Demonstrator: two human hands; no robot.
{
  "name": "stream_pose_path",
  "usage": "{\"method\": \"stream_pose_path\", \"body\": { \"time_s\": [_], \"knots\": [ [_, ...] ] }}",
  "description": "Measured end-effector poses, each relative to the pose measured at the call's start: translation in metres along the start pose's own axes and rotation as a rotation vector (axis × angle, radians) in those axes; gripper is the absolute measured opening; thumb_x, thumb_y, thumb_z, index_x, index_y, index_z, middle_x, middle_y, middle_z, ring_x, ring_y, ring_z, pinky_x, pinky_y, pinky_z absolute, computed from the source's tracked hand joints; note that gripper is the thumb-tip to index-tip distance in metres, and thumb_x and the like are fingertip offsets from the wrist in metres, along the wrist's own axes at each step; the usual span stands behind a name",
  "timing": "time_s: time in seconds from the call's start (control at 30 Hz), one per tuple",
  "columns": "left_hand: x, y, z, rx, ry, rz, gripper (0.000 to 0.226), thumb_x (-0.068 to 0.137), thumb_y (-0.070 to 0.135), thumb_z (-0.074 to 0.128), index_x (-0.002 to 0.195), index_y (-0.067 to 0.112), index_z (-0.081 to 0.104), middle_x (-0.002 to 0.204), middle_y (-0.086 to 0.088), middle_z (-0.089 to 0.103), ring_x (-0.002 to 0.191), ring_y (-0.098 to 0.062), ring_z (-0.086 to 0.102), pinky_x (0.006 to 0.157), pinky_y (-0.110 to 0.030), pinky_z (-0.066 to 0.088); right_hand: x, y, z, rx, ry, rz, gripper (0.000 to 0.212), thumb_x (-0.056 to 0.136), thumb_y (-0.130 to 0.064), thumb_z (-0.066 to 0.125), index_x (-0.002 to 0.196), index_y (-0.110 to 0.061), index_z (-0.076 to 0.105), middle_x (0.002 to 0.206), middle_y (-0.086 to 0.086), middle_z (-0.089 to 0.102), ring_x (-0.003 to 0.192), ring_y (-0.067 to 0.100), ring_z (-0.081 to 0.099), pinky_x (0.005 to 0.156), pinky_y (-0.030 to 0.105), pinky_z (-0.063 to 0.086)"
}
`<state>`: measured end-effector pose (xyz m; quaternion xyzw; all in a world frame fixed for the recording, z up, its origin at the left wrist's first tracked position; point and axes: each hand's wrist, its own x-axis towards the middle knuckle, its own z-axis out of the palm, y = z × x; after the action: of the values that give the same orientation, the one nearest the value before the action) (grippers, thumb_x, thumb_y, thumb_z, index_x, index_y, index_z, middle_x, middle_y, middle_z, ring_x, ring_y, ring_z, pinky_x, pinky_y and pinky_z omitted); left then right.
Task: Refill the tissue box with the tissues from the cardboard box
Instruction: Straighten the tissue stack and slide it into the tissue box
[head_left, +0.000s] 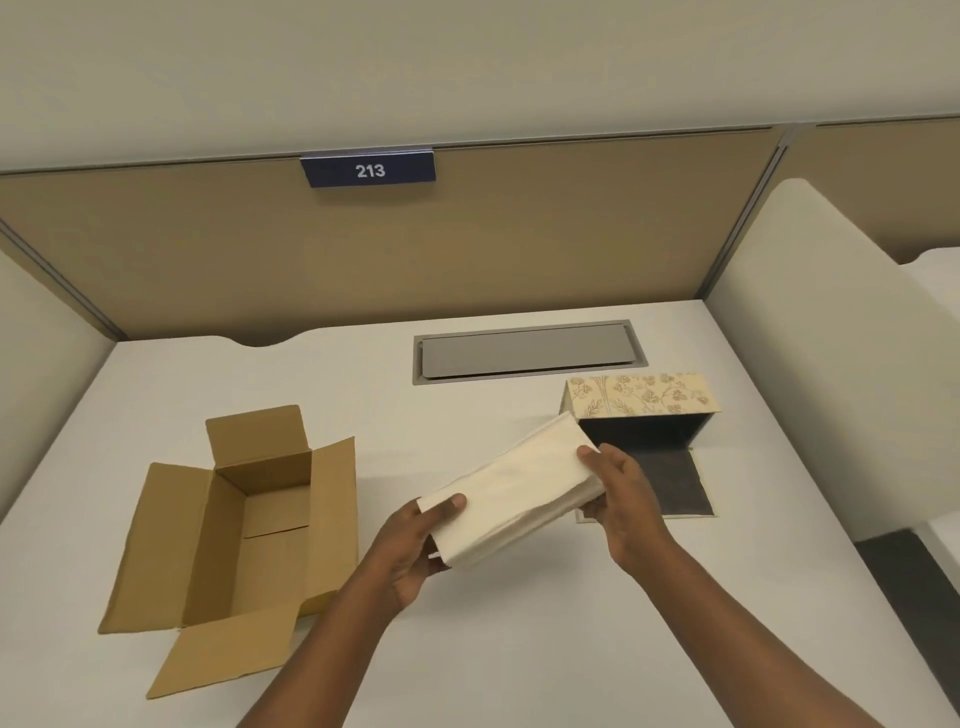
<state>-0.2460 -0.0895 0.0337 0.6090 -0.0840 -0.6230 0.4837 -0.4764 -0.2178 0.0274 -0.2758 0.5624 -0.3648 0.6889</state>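
Note:
A thick stack of white tissues (511, 488) is held above the white desk, slanting from lower left to upper right. My left hand (415, 545) grips its near left end, thumb on top. My right hand (621, 496) grips its far right end. The stack's right end is just in front of the floral tissue box (641, 397), which lies on its side with its dark inside facing me and its bottom flap (670, 483) folded down flat on the desk. The brown cardboard box (244, 519) stands open at the left with nothing visible inside.
A grey cable hatch (524, 353) is set into the desk (467, 649) behind the tissue box. Tan partition panels close off the back, with a blue sign reading 213 (369, 170). White side dividers (810, 338) stand at left and right.

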Motion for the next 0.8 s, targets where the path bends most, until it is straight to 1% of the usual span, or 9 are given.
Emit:
{"method": "stream_pose_path", "body": {
  "time_s": [0.07,0.13,0.2,0.3,0.4,0.5,0.57,0.7,0.8],
  "knots": [
    [0.009,-0.006,0.004,-0.06,0.022,0.013,0.054,0.068,0.029,0.088,0.118,0.016,0.07,0.113,-0.008,0.076,0.1,-0.028,0.07,0.082,-0.047,0.057,0.003,0.005,-0.016,-0.099,-0.054,-0.024,0.054,0.083,-0.032,0.079,0.131,-0.018,0.057,0.122,0.007,0.066,0.108,0.026,0.066,0.083,0.042,0.061],
    [0.018,-0.012,0.008,-0.06,0.003,0.035,0.048,0.076,0.023,0.082,0.121,0.017,0.068,0.113,-0.005,0.076,0.099,-0.023,0.071,0.075,-0.037,0.057,0.008,0.011,-0.03,-0.254,-0.118,-0.045,0.048,0.087,-0.029,0.074,0.13,-0.019,0.058,0.122,0.002,0.066,0.109,0.021,0.065,0.083,0.036,0.06],
    [0.028,-0.02,0.01,0.016,-0.016,0.052,0.049,0.084,0.01,0.075,0.13,0.017,0.06,0.118,-0.005,0.074,0.104,-0.021,0.07,0.081,-0.033,0.055,0.016,0.016,-0.044,-0.431,-0.165,-0.057,0.043,0.089,-0.025,0.071,0.13,-0.022,0.057,0.122,-0.001,0.067,0.11,0.017,0.064,0.088,0.035,0.057],
    [0.041,-0.032,0.011,0.28,0.02,0.062,0.06,0.088,0.007,0.071,0.137,0.03,0.047,0.127,-0.001,0.062,0.113,-0.02,0.06,0.093,-0.032,0.05,0.024,0.025,-0.06,-0.612,-0.2,-0.051,0.041,0.088,-0.022,0.07,0.125,-0.027,0.055,0.12,-0.007,0.066,0.107,0.01,0.063,0.078,0.024,0.053],
    [0.051,-0.04,0.012,0.537,0.019,0.138,0.066,0.087,0.011,0.071,0.138,0.041,0.042,0.129,0.006,0.053,0.115,-0.019,0.056,0.099,-0.035,0.05,0.031,0.036,-0.073,-0.774,-0.232,-0.091,0.05,0.085,-0.02,0.073,0.127,-0.029,0.048,0.121,-0.01,0.062,0.108,0.007,0.059,0.074,0.018,0.05],
    [0.059,-0.047,0.012,0.761,0.021,0.3,0.056,0.084,0.01,0.069,0.128,0.038,0.048,0.118,0.008,0.06,0.104,-0.017,0.06,0.083,-0.025,0.051,0.037,0.047,-0.082,-0.96,-0.247,-0.156,0.05,0.083,-0.024,0.075,0.122,-0.033,0.045,0.116,-0.017,0.06,0.104,0.003,0.059,0.075,0.013,0.047],
    [0.063,-0.054,0.012,0.921,0.042,0.425,0.047,0.084,0.01,0.067,0.124,0.028,0.05,0.113,0.008,0.061,0.1,-0.016,0.059,0.082,-0.025,0.048,0.041,0.055,-0.086,-1.052,-0.242,-0.198,0.048,0.082,-0.025,0.077,0.119,-0.029,0.047,0.113,-0.017,0.061,0.101,0.004,0.06,0.073,0.008,0.045],
    [0.069,-0.073,0.01,1.079,0.05,0.554,0.043,0.082,0.005,0.066,0.121,0.015,0.051,0.112,0.004,0.058,0.098,-0.019,0.056,0.085,-0.031,0.047,0.048,0.07,-0.091,-1.159,-0.222,-0.298,0.044,0.075,-0.023,0.078,0.112,-0.021,0.054,0.106,-0.007,0.068,0.095,0.012,0.065,0.07,0.02,0.052],
    [0.072,-0.083,0.011,1.175,0.045,0.598,0.048,0.077,0.003,0.065,0.123,0.012,0.051,0.114,0.0,0.057,0.098,-0.022,0.056,0.085,-0.034,0.047,0.047,0.078,-0.091,-1.25,-0.204,-0.417,0.049,0.071,-0.02,0.072,0.118,-0.021,0.056,0.109,-0.005,0.067,0.098,0.016,0.063,0.079,0.031,0.055]
  ]
}}
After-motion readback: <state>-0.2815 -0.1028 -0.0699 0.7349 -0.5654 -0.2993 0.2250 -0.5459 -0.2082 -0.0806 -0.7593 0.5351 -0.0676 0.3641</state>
